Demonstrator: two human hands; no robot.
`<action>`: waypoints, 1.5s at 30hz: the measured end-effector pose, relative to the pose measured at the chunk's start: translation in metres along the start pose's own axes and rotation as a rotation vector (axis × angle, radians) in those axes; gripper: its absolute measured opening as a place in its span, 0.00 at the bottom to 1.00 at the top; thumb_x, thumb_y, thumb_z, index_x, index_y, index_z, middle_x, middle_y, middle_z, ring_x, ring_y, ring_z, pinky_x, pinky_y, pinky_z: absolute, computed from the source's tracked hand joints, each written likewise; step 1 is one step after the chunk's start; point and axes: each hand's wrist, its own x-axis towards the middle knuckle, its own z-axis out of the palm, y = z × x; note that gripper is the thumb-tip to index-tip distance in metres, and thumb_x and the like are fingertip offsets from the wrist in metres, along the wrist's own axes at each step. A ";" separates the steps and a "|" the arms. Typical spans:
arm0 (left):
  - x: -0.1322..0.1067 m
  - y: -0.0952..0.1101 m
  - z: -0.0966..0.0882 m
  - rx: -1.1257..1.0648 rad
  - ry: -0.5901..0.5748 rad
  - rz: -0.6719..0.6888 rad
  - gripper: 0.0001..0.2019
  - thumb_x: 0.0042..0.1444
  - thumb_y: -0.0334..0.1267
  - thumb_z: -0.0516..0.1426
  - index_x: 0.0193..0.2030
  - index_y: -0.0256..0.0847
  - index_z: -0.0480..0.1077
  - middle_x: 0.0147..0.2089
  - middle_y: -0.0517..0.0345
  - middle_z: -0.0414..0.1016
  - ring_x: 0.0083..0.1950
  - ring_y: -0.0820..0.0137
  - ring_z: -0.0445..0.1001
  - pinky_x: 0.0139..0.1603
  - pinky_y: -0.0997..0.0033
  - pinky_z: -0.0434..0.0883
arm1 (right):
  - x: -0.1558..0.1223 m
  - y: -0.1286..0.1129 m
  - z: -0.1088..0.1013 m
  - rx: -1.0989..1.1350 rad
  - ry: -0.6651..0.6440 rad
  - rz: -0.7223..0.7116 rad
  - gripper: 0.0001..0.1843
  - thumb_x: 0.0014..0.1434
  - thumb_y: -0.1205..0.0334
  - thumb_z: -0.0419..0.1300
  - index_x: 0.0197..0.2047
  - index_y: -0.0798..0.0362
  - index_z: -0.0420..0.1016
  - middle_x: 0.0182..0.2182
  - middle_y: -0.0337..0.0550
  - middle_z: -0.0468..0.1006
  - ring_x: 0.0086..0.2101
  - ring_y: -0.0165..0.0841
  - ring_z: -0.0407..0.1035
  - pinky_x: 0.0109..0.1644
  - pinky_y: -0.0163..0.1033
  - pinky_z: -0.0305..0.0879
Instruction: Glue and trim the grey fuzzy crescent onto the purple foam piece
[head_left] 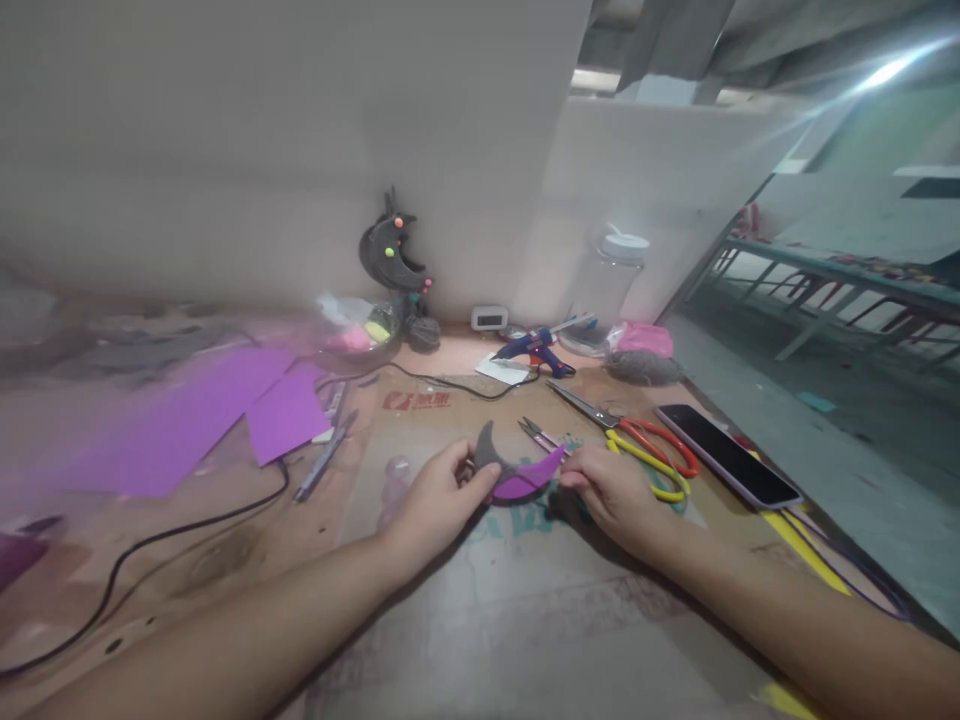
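Observation:
My left hand [450, 485] pinches a grey felt crescent [489, 452] between thumb and fingers. A purple crescent piece [529, 480] lies along the lower curve of the grey one. My right hand [611, 490] is closed, its fingertips pressed together at the purple piece's right tip. Just behind that tip are small thread snips [534, 432], their handle end partly covered by my right hand. Beyond my right hand, large scissors [645, 445] with red and yellow handles lie on the cardboard sheet [465, 620].
A blue glue gun [536, 345] rests on a white card [501, 370]. Its black cord crosses the left side. Purple sheets [289, 410] and a pen [325, 460] lie left; a phone [727, 455] lies right. Behind stand a dark moon ornament [390, 255] and a clear jar [606, 285].

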 end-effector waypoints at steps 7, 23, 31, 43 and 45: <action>0.001 0.001 -0.001 0.031 -0.043 -0.034 0.10 0.58 0.45 0.57 0.36 0.40 0.67 0.29 0.63 0.69 0.31 0.69 0.68 0.32 0.72 0.63 | -0.002 0.003 0.000 0.030 -0.020 -0.045 0.24 0.69 0.49 0.44 0.27 0.51 0.68 0.22 0.41 0.71 0.25 0.31 0.64 0.30 0.35 0.58; 0.004 -0.011 -0.003 -0.007 -0.195 0.111 0.14 0.59 0.47 0.56 0.46 0.42 0.74 0.45 0.53 0.80 0.48 0.62 0.76 0.51 0.64 0.70 | -0.002 0.006 -0.001 0.010 -0.061 0.102 0.26 0.68 0.47 0.46 0.25 0.52 0.68 0.21 0.41 0.70 0.25 0.32 0.63 0.30 0.35 0.54; 0.004 -0.006 -0.001 -0.119 -0.265 0.105 0.13 0.58 0.46 0.57 0.44 0.40 0.75 0.43 0.52 0.80 0.46 0.63 0.76 0.51 0.63 0.70 | -0.001 0.008 0.001 0.047 -0.077 0.177 0.22 0.68 0.52 0.46 0.26 0.52 0.69 0.23 0.41 0.73 0.26 0.31 0.67 0.32 0.34 0.57; 0.007 -0.009 -0.001 -0.222 -0.209 0.083 0.13 0.56 0.44 0.61 0.42 0.36 0.73 0.38 0.54 0.78 0.38 0.69 0.74 0.39 0.72 0.69 | -0.001 0.008 0.003 0.043 -0.084 0.182 0.16 0.65 0.61 0.49 0.28 0.53 0.72 0.22 0.40 0.72 0.25 0.30 0.64 0.30 0.33 0.56; 0.007 -0.010 -0.001 -0.234 -0.222 0.087 0.14 0.56 0.45 0.61 0.42 0.36 0.74 0.38 0.54 0.78 0.38 0.69 0.74 0.40 0.71 0.69 | 0.000 0.008 0.003 0.040 -0.090 0.195 0.17 0.65 0.60 0.49 0.28 0.52 0.72 0.22 0.39 0.72 0.24 0.30 0.65 0.30 0.34 0.56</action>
